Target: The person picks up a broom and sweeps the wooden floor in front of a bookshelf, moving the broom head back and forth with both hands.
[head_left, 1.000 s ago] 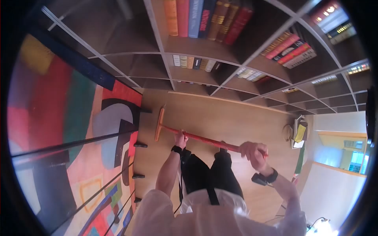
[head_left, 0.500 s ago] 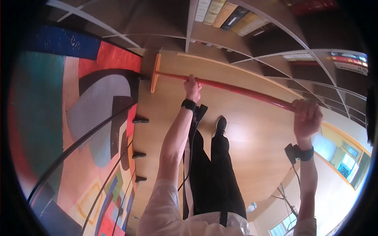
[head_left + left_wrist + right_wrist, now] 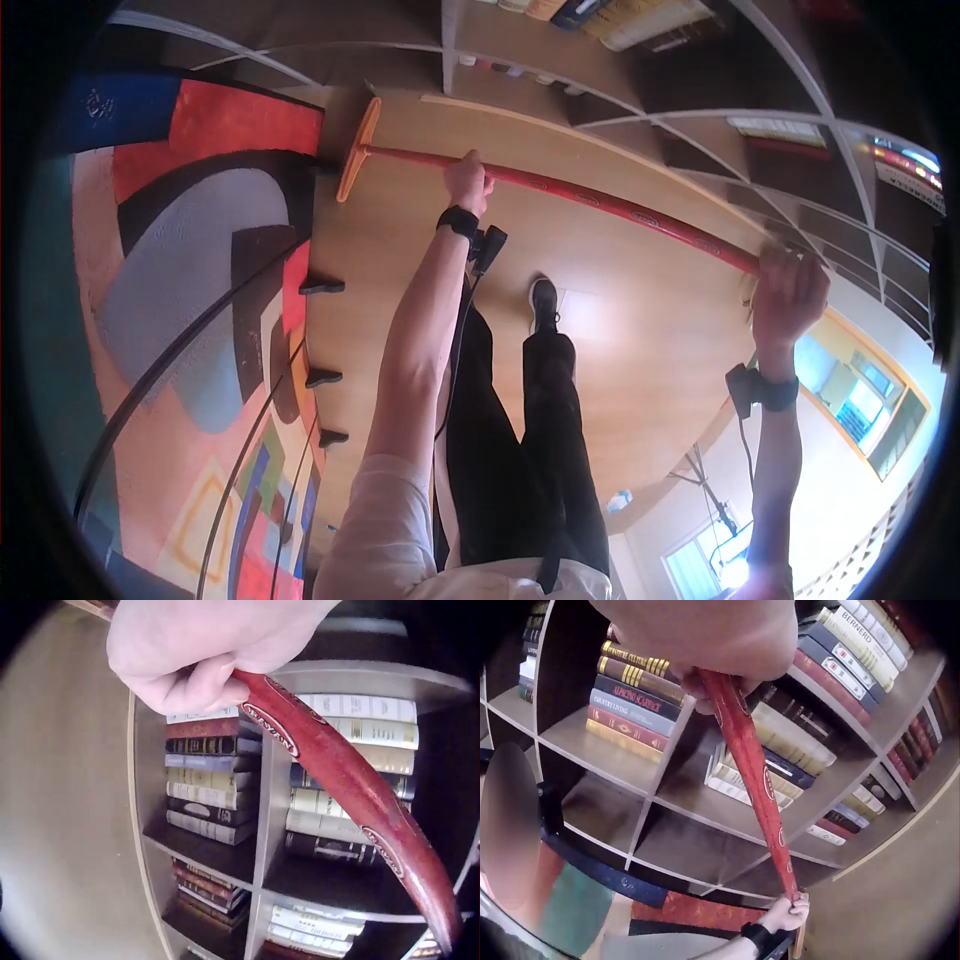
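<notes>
A long red pole (image 3: pixel 620 208) with a narrow orange crossbar head (image 3: pixel 358 150) stretches across the head view. My left hand (image 3: pixel 468 185) grips the pole nearer the head end, fingers curled round it. Around the other end of the pole my right hand (image 3: pixel 790 295) is closed. Oval labels show on the red surface (image 3: pixel 330 765) in the left wrist view, running down from my left hand (image 3: pixel 210 652). From the right wrist view, the pole (image 3: pixel 754 765) runs from my right hand (image 3: pixel 705 634) to the left hand (image 3: pixel 784 915).
Grey shelves (image 3: pixel 640 130) with books (image 3: pixel 214 780) rise ahead. At left stands a colourful painted panel (image 3: pixel 200 230) with black feet (image 3: pixel 322 285) on the wooden floor (image 3: pixel 640 320). A tripod (image 3: pixel 710 490) and a lamp's bright light (image 3: pixel 735 572) are at lower right.
Both hands and the red pole have moved up the head view, away from the body, with the right hand also shifting right. The arms are now stretched further out; the grip stays.
</notes>
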Motion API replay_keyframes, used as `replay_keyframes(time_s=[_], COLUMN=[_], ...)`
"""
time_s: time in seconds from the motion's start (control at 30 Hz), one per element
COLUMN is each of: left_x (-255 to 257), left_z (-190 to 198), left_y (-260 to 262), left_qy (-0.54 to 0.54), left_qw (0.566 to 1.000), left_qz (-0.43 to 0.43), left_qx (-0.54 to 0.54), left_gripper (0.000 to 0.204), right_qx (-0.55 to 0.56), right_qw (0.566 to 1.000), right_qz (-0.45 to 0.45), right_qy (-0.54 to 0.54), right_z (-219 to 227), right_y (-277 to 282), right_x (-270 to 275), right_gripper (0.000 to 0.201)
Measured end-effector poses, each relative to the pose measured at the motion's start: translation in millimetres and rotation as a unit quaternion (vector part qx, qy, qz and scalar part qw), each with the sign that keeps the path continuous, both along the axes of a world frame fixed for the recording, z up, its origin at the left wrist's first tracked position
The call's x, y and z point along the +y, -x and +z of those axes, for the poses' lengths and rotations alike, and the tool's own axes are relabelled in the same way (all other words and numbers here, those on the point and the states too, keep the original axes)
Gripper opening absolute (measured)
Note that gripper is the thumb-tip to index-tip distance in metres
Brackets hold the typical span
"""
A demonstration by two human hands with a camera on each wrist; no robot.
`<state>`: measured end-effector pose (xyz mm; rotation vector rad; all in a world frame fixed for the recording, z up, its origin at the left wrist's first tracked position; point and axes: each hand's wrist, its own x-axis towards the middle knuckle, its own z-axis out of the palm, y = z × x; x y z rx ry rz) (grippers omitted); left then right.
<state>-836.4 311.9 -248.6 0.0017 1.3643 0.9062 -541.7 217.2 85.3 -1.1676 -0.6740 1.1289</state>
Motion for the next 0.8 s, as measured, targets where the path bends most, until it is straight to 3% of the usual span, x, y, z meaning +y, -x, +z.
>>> replay_keyframes(time_s=[0.13, 0.2, 0.23, 0.37, 0.4, 0.5, 0.67, 0.8], left_x=[-38.9, -63.5, -72.6, -114.9, -125.4, -147.7, -179.4, -188.1], left_z=[-6.5, -23.5, -26.8, -37.8, -38.4, -29.4, -6.9, 10.3], left_y=[-40.2, -52.4, -60.1, -112.2, -119.0, -165.3, -227.6, -227.2], left_qy=[0.06, 0.029, 0.004, 0.005, -0.042, 0.044, 0.054, 0.017], left_qw=[0.996, 0.995, 0.99, 0.994, 0.985, 0.99, 0.988, 0.99], left_qz=[-0.041, -0.093, -0.133, -0.106, -0.166, -0.134, -0.145, -0.137], left_qx=[0.042, -0.002, -0.037, 0.0, -0.021, -0.003, -0.012, -0.029], left_gripper=[0.025, 0.021, 0.023, 0.025, 0.024, 0.024, 0.026, 0.023], right_qx=[-0.026, -0.036, -0.039, -0.044, -0.025, -0.054, -0.085, -0.093], right_qw=[0.998, 0.997, 0.998, 0.996, 0.999, 0.995, 0.995, 0.995], right_qz=[-0.046, -0.064, -0.035, -0.057, 0.001, -0.029, 0.001, 0.021], right_qy=[0.018, 0.02, 0.025, 0.062, 0.045, 0.076, 0.06, 0.015], right_z=[-6.2, -9.2, -11.4, -23.0, -28.3, -17.4, 12.9, 29.1], right_y=[-22.0, -38.8, -50.0, -99.2, -125.7, -148.9, -203.3, -211.5], right_x=[-58.1, -86.3, -99.1, -150.7, -168.5, -198.2, -226.8, -237.1], right_gripper=[0.036, 0.036, 0.036, 0.036, 0.036, 0.038, 0.042, 0.041])
